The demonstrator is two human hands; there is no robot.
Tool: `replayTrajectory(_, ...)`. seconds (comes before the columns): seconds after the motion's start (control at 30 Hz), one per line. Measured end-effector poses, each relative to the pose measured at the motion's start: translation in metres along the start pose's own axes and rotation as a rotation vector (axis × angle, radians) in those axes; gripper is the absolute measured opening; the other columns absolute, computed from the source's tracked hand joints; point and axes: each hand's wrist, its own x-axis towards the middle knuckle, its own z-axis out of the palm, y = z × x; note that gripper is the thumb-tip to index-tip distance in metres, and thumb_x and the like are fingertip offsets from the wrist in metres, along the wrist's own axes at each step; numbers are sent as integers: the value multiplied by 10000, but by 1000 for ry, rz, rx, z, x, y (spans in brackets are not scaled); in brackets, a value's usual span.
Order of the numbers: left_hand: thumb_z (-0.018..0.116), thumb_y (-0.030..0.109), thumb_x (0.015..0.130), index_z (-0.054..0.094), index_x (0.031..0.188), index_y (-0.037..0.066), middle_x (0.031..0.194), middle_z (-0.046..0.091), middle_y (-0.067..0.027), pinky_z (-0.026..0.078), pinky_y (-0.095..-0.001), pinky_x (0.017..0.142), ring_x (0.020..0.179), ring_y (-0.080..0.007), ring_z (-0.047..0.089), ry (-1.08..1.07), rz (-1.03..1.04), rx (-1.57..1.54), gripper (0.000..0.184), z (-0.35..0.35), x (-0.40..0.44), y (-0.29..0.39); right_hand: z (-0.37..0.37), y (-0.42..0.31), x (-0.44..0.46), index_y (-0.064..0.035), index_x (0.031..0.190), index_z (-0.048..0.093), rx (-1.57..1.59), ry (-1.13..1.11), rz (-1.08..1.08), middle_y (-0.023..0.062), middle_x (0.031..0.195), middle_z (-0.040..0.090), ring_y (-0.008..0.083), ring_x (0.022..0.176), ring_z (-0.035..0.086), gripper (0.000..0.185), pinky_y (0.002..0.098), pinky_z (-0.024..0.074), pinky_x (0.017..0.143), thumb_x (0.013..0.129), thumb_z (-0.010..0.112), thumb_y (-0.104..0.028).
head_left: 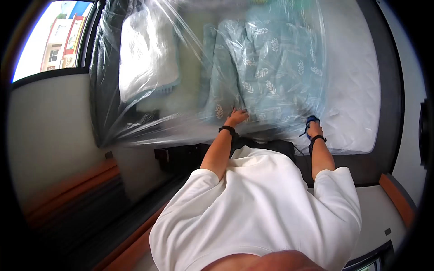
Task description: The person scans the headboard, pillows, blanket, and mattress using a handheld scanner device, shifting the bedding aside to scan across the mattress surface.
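Note:
A clear plastic sheet [190, 128] covers most of the bed, with a teal leaf-patterned quilt [275, 67] and a white pillow [147, 58] showing through it. My left hand [237, 118] lies on the sheet near the front edge of the bed, fingers stretched out and somewhat apart. Farther right, my right hand [315, 130] is closed around a small blue object with dark loops [311, 119], close to the sheet's right edge. What kind of object it is cannot be made out. Both wrists wear dark bands.
The white quilted mattress [350, 81] lies uncovered on the right, within a dark grey bed frame [389, 86]. A window [54, 40] is at the upper left. Beside the bed at left are a pale wall [49, 113] and an orange-brown strip [77, 185].

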Motion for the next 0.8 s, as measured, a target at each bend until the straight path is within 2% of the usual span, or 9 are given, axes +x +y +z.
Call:
replayTrajectory(0.07, 591, 490, 849, 567, 1376, 203, 1459, 487, -144, 272, -542, 1143, 1420, -342, 342, 68, -2, -35, 601, -11, -19, 9, -27, -36, -32, -176, 1248, 581, 170, 627, 171, 102, 1120, 627, 341, 1032, 624, 390, 489, 553, 813, 860, 610, -202)
replayTrajectory(0.13, 579, 440, 846, 615, 1306, 130, 1295, 607, -226, 427, -447, 1052, 1227, -402, 555, 122, 74, 16, 556, -5, -38, -7, -53, -65, -62, -147, 1254, 566, 320, 734, 111, 125, 1179, 596, 366, 1065, 596, 427, 519, 537, 790, 832, 608, -198)
replayTrajectory(0.17, 596, 405, 833, 628, 1277, 97, 1278, 613, -232, 454, -469, 1014, 1214, -398, 563, 56, 66, 64, 542, 3, -40, -32, -56, -94, -53, -135, 1255, 547, 393, 932, -190, 140, 1204, 567, 398, 1084, 559, 425, 516, 516, 812, 835, 601, -177)
replayTrajectory(0.23, 583, 346, 848, 664, 1197, 46, 1212, 648, -229, 485, -475, 964, 1145, -418, 601, 68, 30, 140, 467, 19, -42, -74, -69, -121, -72, -117, 1291, 527, 421, 892, -389, 157, 1251, 528, 420, 1093, 514, 454, 504, 475, 895, 843, 583, -68)
replayTrajectory(0.3, 560, 321, 870, 683, 1150, 28, 1194, 655, -233, 488, -477, 955, 1126, -418, 611, 159, -20, 122, 423, 15, -34, -72, -71, -167, -50, -158, 1328, 556, 181, 800, -957, 139, 1296, 499, 396, 1150, 492, 534, 502, 446, 947, 832, 588, 37)
replayTrajectory(0.47, 598, 328, 873, 589, 1301, 55, 1331, 575, -243, 447, -498, 1008, 1254, -395, 531, 36, -128, 99, 508, -17, -66, 11, -37, -157, 6, -180, 1249, 577, 93, 650, -595, 86, 1330, 479, 376, 1262, 459, 422, 612, 375, 1013, 859, 616, -25)
replayTrajectory(0.53, 663, 344, 852, 362, 1496, 107, 1507, 374, -271, 380, -520, 1072, 1396, -418, 358, 58, 78, -7, 750, -14, -61, 52, -25, -142, -2, -266, 1311, 521, 101, 460, -131, 36, 1373, 433, 343, 1257, 469, 474, 596, 373, 1029, 885, 588, -68)
replayTrajectory(0.63, 711, 361, 822, 153, 1574, 156, 1583, 182, -291, 308, -526, 1126, 1454, -472, 197, -113, 247, -278, 960, 19, 4, 61, -22, -104, -21, -307, 1381, 447, 105, 331, -35, 36, 1437, 372, 386, 1250, 463, 531, 620, 425, 979, 907, 591, -113)
replayTrajectory(0.8, 702, 379, 811, 109, 1585, 209, 1594, 68, -314, 258, -528, 1159, 1464, -499, 133, -70, 195, -204, 990, 41, 11, 100, 1, -25, -28, -245, 1417, 475, 21, -21, 114, 145, 1430, 466, 421, 1222, 536, 570, 515, 474, 989, 866, 616, -215)
